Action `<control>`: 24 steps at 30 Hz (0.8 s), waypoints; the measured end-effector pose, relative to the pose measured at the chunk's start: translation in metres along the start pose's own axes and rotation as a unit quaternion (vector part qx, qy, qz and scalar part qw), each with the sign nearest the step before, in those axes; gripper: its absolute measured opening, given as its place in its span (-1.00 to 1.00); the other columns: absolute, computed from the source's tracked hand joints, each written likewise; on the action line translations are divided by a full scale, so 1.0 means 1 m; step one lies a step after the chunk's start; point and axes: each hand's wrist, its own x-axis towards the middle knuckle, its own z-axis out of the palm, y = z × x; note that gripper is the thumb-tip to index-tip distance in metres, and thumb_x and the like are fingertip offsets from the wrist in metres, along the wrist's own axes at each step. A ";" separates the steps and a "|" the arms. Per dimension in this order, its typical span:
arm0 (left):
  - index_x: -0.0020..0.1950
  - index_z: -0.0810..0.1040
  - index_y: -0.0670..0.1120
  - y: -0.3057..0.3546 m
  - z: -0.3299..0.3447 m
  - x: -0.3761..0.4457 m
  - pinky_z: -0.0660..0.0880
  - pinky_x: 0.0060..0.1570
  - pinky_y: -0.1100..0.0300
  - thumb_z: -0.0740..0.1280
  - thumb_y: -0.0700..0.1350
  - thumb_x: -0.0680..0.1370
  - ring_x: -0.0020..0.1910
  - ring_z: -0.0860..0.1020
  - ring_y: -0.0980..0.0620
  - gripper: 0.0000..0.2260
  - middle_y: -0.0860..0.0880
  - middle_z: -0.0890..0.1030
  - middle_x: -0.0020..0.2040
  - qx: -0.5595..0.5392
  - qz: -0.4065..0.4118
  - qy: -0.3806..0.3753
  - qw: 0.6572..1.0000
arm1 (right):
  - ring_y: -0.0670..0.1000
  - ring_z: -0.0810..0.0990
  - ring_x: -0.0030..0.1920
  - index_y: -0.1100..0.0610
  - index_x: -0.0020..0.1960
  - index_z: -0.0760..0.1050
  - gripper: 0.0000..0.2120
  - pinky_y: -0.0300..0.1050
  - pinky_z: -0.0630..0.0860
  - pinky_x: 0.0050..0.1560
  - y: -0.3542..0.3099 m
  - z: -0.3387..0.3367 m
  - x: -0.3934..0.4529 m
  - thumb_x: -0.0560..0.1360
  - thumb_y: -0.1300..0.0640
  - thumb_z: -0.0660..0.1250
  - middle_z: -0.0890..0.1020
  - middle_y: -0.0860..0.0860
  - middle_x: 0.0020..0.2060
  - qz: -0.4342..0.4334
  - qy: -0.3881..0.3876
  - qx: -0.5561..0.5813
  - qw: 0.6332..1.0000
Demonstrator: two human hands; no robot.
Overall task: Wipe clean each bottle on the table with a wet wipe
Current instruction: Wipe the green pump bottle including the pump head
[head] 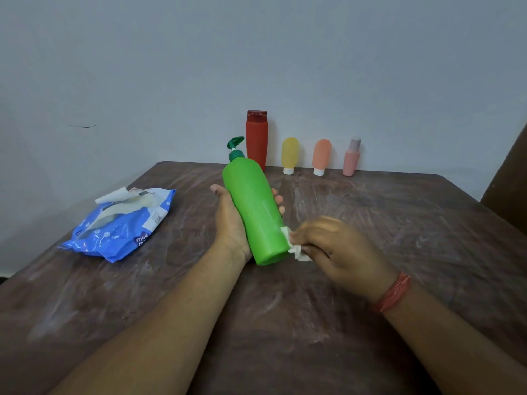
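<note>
My left hand [228,220] grips a large green pump bottle [253,212] from underneath, tilted with its pump head pointing away from me over the brown table [399,252]. My right hand [333,249] pinches a crumpled white wet wipe [295,246] against the lower right side of the green bottle, near its base. Against the wall at the back stand a tall red bottle [256,138], a yellow tube [290,155], an orange tube [321,156] and a small pink bottle [352,156].
A blue pack of wet wipes [119,226] lies on the table's left side, its flap open and a wipe sticking out. A dark brown object [507,178] rises at the table's right edge. The tabletop is streaked with whitish marks.
</note>
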 end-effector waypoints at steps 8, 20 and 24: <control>0.09 0.62 -0.31 0.005 0.001 0.000 0.63 -0.24 0.05 -0.19 0.50 0.53 -0.30 0.67 -0.19 -0.03 -0.28 0.68 -0.15 -0.070 0.011 0.062 0.996 | 0.11 0.57 -0.08 0.23 0.00 0.64 -0.83 0.01 0.53 -0.09 -0.036 0.016 0.014 0.60 0.27 0.26 0.63 0.08 -0.03 -0.083 0.097 -0.089 0.988; 0.05 0.58 -0.37 0.003 0.011 -0.008 0.62 -0.25 0.03 -0.14 0.47 0.56 -0.35 0.66 -0.18 -0.07 -0.30 0.66 -0.20 -0.088 -0.042 0.071 0.993 | 0.16 0.60 -0.18 0.28 -0.09 0.65 -0.76 0.09 0.52 -0.16 -0.046 0.017 0.017 0.65 0.26 0.25 0.66 0.13 -0.13 -0.148 0.150 -0.134 0.968; 0.15 0.56 -0.37 0.005 0.010 -0.003 0.62 -0.19 -0.03 -0.10 0.48 0.55 -0.29 0.66 -0.19 -0.07 -0.32 0.65 -0.12 -0.121 -0.042 0.065 0.990 | 0.13 0.55 -0.12 0.29 -0.05 0.64 -0.85 0.04 0.52 -0.09 -0.036 0.007 0.017 0.60 0.32 0.29 0.63 0.13 -0.09 -0.057 0.185 -0.116 0.974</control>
